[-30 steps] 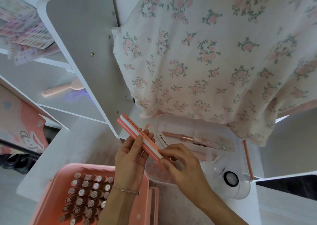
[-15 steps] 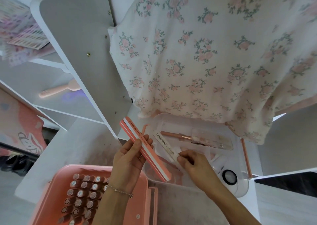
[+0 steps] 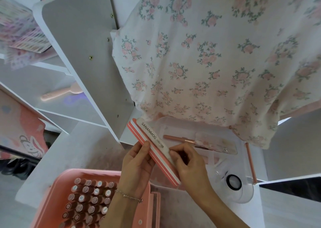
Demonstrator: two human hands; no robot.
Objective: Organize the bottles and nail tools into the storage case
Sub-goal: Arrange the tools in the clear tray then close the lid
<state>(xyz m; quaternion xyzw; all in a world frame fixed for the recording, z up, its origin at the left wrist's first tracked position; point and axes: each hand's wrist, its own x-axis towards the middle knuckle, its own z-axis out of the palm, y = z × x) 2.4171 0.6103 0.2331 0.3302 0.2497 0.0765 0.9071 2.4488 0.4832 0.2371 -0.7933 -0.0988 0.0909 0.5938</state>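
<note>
My left hand (image 3: 137, 163) grips a pink and white buffer block (image 3: 163, 168) from its left side. A grey nail file (image 3: 152, 137) printed SANANMOG lies stacked on the block, and my right hand (image 3: 187, 163) pinches it against the block from the right. Both are held slanted over the near left corner of a clear plastic tray (image 3: 243, 160). Inside the tray lie a rose-gold tool (image 3: 175, 138) and a clear pouch (image 3: 215, 143). The pink storage case (image 3: 57, 189) at the lower left holds several upright polish bottles (image 3: 90, 200).
A floral cloth (image 3: 208, 54) hangs over the tray's far side. White shelving (image 3: 78, 45) stands at the left, with a pink brush (image 3: 60, 93) on one shelf and nail-sticker sheets (image 3: 24, 36) above. A clear cup with a black ring (image 3: 233, 182) sits at the tray's near right.
My right hand picked the grey file up out of the tray and laid it onto the buffer block in my left hand. Both hands now hold the stack together.
</note>
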